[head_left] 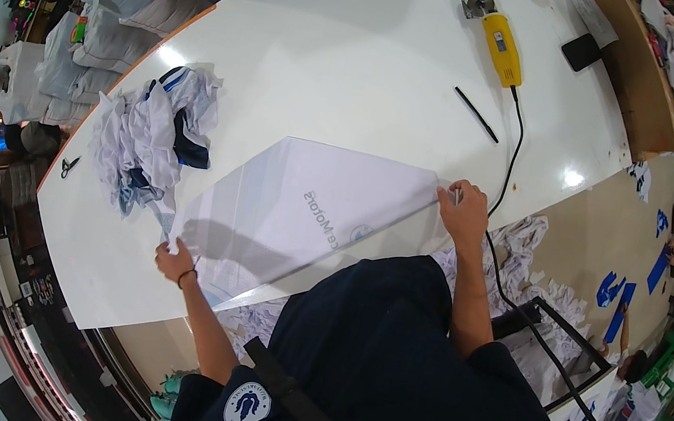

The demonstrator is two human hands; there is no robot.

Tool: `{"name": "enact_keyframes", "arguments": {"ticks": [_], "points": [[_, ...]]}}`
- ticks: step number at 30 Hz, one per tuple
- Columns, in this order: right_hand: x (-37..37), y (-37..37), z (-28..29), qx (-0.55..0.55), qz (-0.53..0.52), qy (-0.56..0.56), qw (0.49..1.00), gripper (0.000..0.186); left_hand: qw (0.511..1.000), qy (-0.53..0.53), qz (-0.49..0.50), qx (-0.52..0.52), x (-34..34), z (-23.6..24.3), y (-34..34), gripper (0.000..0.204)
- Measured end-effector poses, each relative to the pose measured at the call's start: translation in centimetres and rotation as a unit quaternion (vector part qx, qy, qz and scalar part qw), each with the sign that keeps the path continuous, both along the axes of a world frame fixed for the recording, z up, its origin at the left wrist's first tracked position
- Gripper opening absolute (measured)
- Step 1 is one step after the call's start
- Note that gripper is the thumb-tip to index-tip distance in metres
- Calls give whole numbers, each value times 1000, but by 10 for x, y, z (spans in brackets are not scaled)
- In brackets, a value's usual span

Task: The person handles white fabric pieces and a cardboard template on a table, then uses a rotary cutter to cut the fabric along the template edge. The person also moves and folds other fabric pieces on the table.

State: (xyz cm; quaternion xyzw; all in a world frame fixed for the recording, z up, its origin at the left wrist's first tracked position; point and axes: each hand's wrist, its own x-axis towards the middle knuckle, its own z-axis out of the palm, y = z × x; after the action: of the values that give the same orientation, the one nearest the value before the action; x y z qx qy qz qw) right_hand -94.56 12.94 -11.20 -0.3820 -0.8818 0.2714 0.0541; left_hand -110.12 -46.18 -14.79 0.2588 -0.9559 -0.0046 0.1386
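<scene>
The printed white fabric [304, 196] lay on the surface [325, 66] between the right fingers [446, 198], which pinched its corner, and the left fingers [163, 250] at its opposite edge, whose grip I could not tell.

The right fingers [451, 198] partly hide one corner of the white sheet [287, 189]; the view's bottom edge crops the dark shirt [393, 354].

The white counter [336, 59] reflects bright light. At its right are brown wooden furniture [638, 91] and beige floor [580, 224].
</scene>
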Motion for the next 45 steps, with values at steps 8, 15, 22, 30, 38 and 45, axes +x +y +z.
{"name": "enact_keyframes", "arguments": {"ticks": [8,15,22,30,38,45], "points": [[6,4,-16,8,32,-22,999,19,832,-36,-469,293,27,22,214,21],[8,3,-9,14,49,3,999,14,729,-174,-620,234,72,35,283,25],[5,4,-17,39,36,26,998,12,702,-258,-633,199,74,29,291,18],[6,22,-27,-12,-33,97,995,16,640,-200,-722,171,60,29,382,31],[14,31,-32,-84,-40,126,988,19,530,-277,-750,285,74,18,419,38],[15,33,-30,-107,-39,128,985,21,613,-245,-734,159,60,33,446,46]]}}
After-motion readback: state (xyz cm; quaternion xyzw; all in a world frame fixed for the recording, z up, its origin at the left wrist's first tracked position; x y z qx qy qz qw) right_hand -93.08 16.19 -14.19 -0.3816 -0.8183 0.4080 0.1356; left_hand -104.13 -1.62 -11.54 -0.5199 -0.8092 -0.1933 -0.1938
